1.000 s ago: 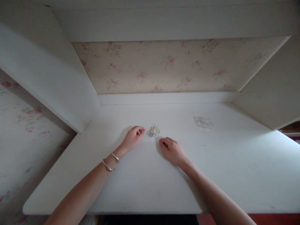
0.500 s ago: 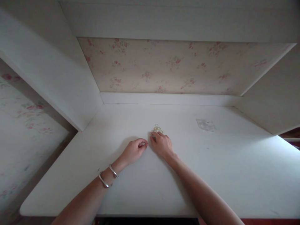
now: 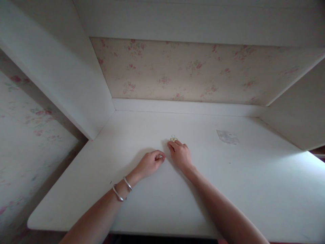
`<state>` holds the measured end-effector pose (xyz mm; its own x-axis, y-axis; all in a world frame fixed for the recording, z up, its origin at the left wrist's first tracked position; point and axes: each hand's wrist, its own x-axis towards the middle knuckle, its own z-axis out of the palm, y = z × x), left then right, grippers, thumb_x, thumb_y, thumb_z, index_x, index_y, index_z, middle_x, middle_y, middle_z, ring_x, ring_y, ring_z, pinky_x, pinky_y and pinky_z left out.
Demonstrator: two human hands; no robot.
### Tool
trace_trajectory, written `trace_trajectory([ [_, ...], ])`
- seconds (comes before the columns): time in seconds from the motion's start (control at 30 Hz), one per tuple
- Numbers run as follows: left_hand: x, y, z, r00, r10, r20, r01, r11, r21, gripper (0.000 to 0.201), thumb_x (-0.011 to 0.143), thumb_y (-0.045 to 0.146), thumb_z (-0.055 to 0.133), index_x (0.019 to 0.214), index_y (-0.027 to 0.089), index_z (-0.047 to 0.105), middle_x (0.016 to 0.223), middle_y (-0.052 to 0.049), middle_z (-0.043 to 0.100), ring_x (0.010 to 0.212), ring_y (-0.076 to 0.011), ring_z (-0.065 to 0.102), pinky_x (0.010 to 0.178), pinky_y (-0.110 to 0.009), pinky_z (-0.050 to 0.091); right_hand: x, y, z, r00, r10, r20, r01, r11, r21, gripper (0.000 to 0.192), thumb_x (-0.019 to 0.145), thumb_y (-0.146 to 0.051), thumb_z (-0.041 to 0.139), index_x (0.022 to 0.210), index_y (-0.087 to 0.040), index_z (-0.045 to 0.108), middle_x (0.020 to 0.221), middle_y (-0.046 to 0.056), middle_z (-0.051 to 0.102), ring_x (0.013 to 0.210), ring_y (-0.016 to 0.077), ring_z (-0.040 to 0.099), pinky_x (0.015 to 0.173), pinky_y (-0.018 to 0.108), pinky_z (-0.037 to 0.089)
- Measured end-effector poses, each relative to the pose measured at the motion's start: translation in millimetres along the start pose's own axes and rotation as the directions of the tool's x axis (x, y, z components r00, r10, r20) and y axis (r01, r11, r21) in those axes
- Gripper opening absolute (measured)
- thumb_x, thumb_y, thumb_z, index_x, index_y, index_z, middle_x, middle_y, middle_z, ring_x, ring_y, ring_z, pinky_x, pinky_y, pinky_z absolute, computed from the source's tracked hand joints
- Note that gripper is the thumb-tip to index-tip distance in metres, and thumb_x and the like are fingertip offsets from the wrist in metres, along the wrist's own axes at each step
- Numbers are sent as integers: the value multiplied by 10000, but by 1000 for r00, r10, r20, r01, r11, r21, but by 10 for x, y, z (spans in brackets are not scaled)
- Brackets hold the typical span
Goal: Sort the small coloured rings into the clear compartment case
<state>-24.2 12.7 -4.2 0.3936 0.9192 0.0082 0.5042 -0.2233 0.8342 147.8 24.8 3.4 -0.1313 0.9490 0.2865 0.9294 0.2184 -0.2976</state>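
two hands on table [image 3: 228,189]: right hand [image 3: 180,155] flat, covering rings [image 3: 173,138]; left hand [image 3: 151,162] curled, pinch contents unclear.

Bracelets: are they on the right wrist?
No, the two bracelets sit on the left wrist, behind the left hand; the right hand has a bare wrist.

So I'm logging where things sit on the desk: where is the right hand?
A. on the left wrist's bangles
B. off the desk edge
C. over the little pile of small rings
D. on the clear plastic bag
C: the right hand covers most of the small rings; only a few peek out past its fingertips.
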Motion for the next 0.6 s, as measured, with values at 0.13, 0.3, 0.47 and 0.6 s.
trace_trajectory([
  [0.13, -4, -3, 4, 1000, 13, -4, -13, 1000, 21, 239, 837, 343, 491, 948, 212, 658, 687, -7, 630, 613, -149, 557, 579, -254, 406, -130, 83, -113, 996, -68, -49, 73, 992, 106, 297, 965, -351, 389, 1013, -257, 667, 885, 44, 667, 803, 151, 590, 715, 263, 331],
  [0.3, -11, 16, -2, 999, 39, -12, -38, 998, 58, 231, 848, 338, 483, 932, 211, 657, 663, 9, 606, 597, -136, 533, 571, -241, 383, -422, 207, -196, 994, -100, -49, 108, 967, 230, 300, 959, -362, 406, 1007, -247, 679, 846, 37, 665, 776, 143, 591, 734, 263, 346],
  [0.47, -16, 36, -13, 999, 30, -10, -29, 997, 65, 234, 845, 343, 484, 935, 207, 653, 567, 34, 530, 521, -126, 475, 518, -236, 328, -625, 181, -176, 990, -144, 8, 137, 953, 270, 319, 964, -366, 391, 992, -239, 683, 774, 29, 645, 729, 133, 573, 713, 263, 339],
  [0.6, -21, 39, -11, 999, 28, -15, -28, 998, 57, 220, 840, 321, 481, 926, 202, 645, 546, 41, 503, 507, -123, 456, 509, -232, 313, -635, 102, -143, 977, -215, 9, 207, 948, 241, 323, 969, -346, 386, 976, -232, 688, 748, 29, 635, 708, 129, 553, 717, 267, 322],
])
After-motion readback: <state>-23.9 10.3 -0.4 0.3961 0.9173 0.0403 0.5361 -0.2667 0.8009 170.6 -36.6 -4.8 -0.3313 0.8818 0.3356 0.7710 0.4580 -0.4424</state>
